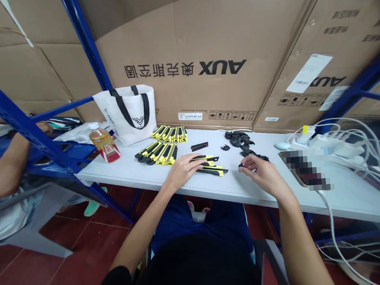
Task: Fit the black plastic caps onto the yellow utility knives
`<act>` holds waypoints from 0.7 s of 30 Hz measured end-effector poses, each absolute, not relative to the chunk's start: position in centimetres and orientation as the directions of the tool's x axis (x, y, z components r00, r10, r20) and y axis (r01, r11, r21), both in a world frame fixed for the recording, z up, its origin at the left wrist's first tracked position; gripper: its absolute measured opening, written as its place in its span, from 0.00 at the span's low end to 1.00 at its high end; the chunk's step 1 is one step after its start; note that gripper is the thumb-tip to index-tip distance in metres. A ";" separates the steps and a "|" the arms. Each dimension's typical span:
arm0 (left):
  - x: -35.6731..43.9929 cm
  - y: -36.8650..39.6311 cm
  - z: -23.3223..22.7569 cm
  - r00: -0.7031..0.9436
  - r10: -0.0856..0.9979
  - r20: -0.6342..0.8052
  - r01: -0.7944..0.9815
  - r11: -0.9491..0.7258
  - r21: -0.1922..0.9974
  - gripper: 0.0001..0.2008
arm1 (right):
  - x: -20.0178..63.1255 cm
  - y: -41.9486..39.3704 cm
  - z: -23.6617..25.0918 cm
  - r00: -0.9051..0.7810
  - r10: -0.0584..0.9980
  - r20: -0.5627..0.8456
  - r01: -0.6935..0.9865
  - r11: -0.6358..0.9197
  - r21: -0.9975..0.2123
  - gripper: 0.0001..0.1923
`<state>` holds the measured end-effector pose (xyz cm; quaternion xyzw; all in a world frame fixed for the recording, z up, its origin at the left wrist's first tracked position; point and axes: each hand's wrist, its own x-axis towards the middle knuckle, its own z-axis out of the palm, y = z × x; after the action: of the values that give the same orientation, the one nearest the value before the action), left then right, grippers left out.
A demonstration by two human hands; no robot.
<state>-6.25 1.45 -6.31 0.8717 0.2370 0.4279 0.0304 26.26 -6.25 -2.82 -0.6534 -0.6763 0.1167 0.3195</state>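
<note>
My left hand (184,169) is closed over the left ends of several yellow-and-black utility knives (211,171) lying near the table's front edge. Their black tips point right. A small black plastic piece (241,165) is pinched between the thumb and fingers of my right hand (260,170), just right of those knives. Behind that hand lies a pile of curved black plastic pieces (240,140), and one similar loose piece (225,147) sits apart from it. A black strip (199,146) rests beyond my left hand. Two rows of utility knives (158,152) are laid out to the left.
A white tote bag (133,120) and a bottle of reddish-orange liquid (104,142) stand at the table's left end. To the right are a phone (304,169) and a power strip with tangled white cables (343,145). Large cartons (176,39) rise behind. Another person's arm (12,159) shows far left.
</note>
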 end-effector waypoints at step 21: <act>-6.1 1.1 -5.9 0.476 0.368 0.798 0.359 -0.910 0.206 0.15 | 16.8 -5.0 -5.3 0.352 0.811 0.467 0.128 0.452 -0.883 0.16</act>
<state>-6.15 1.08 -5.91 0.8592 0.2116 0.4659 0.0049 16.81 -5.01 -5.33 -0.4595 -0.5113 0.2505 0.6816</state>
